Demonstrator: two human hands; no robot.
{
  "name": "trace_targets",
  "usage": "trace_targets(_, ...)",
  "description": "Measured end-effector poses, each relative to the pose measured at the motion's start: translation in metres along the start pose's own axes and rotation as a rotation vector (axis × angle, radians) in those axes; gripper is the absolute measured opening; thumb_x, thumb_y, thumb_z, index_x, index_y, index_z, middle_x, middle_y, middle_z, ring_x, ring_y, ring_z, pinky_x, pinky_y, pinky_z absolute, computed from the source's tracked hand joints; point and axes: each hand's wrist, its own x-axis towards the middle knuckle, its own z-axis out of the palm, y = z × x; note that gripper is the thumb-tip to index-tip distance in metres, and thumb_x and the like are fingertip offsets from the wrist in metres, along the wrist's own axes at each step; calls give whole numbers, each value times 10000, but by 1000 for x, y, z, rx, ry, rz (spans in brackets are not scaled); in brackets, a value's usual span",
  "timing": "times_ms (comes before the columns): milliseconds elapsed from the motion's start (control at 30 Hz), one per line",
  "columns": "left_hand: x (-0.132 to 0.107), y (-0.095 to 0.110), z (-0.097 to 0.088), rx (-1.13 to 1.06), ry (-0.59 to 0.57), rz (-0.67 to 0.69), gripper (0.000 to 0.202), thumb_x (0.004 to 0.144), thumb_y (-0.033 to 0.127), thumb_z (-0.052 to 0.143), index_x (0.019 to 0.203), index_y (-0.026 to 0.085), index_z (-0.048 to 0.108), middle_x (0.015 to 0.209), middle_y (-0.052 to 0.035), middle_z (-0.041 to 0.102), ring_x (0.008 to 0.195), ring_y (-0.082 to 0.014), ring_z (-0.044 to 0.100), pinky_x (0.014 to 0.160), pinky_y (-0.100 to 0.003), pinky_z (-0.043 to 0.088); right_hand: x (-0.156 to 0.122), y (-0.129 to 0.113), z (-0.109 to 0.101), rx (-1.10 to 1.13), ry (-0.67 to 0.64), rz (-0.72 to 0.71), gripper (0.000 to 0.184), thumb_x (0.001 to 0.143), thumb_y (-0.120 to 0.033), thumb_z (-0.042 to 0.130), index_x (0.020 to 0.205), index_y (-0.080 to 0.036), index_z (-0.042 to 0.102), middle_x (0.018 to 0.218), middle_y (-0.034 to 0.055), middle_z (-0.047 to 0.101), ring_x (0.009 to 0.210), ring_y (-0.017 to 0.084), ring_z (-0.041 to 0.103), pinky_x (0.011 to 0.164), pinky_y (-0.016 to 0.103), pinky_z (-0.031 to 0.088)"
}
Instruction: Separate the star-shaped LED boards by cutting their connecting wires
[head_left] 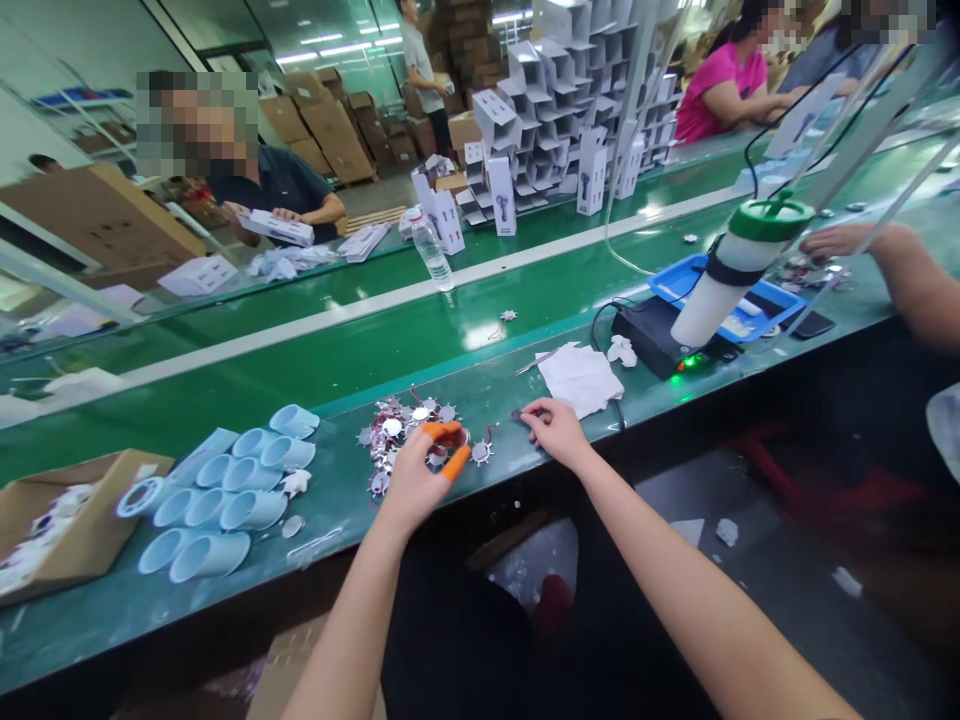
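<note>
My left hand (420, 475), with orange finger covers on thumb and fingers, curls beside a pile of small silver round parts with spiky rims and red wires (391, 427). A pale rounded edge shows between its fingertips; what it belongs to is mostly hidden. One loose spiky round part (481, 453) lies just right of that hand. My right hand (556, 432) pinches a small dark disc (516, 414) at its fingertips, just above the green bench. Behind the right hand lie a white cloth (579, 380) and metal tweezers (541, 361).
Light blue tubes (225, 480) and a cardboard box of white parts (90, 520) stand left. A white bottle with green cap (742, 265) leans over a black device (652, 335) and blue tray (686, 280). A water bottle (433, 255) stands beyond; co-workers sit around.
</note>
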Motion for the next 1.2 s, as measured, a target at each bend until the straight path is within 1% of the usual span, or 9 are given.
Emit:
trace_targets(167, -94, -10, 38, 7, -49, 223, 428, 921, 200, 655, 1307, 362, 562, 1117, 4, 596, 1050, -59, 595, 977, -212, 528, -2, 4, 1, 69, -10, -15, 533, 770, -562, 595, 1073, -123, 607, 692, 35, 570, 554, 61, 542, 509, 138, 428)
trace_targets(267, -125, -47, 75, -25, -105, 121, 376, 947, 243, 609, 1313, 324, 573, 1168, -45, 584, 1070, -95, 614, 936, -242, 577, -2, 5, 2, 67, -5, -10, 550, 762, -571, 595, 1070, -115, 605, 682, 41, 566, 549, 67, 538, 508, 143, 426)
trace_targets(367, -125, -93, 103, 150, -144, -43, 341, 956, 279, 570, 1286, 205, 611, 1242, -102, 595, 1207, -190, 592, 1088, -413, 562, -2, 6, 2, 68, 4, -4, 590, 752, -596, 597, 1088, -111, 602, 687, 50, 570, 558, 74, 542, 522, 158, 444)
trace_targets(467, -115, -113, 111, 258, -138, -97, 432, 917, 214, 592, 1337, 113, 590, 1315, -158, 594, 1242, -300, 585, 1092, -573, 543, -2, 8, 1, 72, 7, -4, 631, 739, -624, 605, 1098, -105, 599, 679, 56, 567, 562, 72, 540, 538, 157, 448)
trace_targets(600, -105, -74, 95, 224, -86, 175, 334, 951, 204, 582, 1278, 267, 611, 1191, -29, 647, 1134, -137, 612, 1022, -333, 589, -3, 8, 0, 99, 1, -4, 665, 728, -646, 611, 1104, -98, 588, 681, 62, 567, 556, 72, 531, 535, 160, 441)
trace_targets(700, -88, -35, 76, 208, 117, 481, 536, 879, 57, 651, 1353, 281, 542, 1120, -40, 642, 1054, -106, 596, 946, -251, 558, -3, 9, 1, 112, -4, -5, 681, 726, -663, 609, 1108, -101, 587, 687, 63, 569, 561, 71, 529, 536, 166, 445)
trace_targets(800, -52, -24, 61, 337, 162, 348, 526, 924, 203, 646, 1426, 245, 494, 1291, -85, 574, 1222, -156, 548, 1085, -332, 507, -1, 12, 3, 117, 6, -7, 680, 726, -672, 603, 1102, -105, 586, 675, 56, 558, 565, 74, 531, 530, 167, 440)
trace_targets(1000, 14, -32, 47, 362, -228, 58, 498, 893, 344, 677, 1345, 156, 584, 1184, -65, 606, 1141, -206, 530, 1081, -415, 480, -1, 9, 8, 50, 45, 0, 625, 765, -657, 567, 1085, -122, 608, 679, 52, 566, 534, 59, 508, 505, 147, 413)
trace_targets(1200, 102, -30, 25, 349, -166, 67, 497, 860, 337, 676, 1300, 111, 620, 1122, -98, 602, 1102, -240, 554, 1052, -426, 467, -2, 2, 10, -25, 60, 1, 506, 816, -560, 536, 1061, -125, 618, 704, 36, 573, 511, 61, 518, 499, 145, 392)
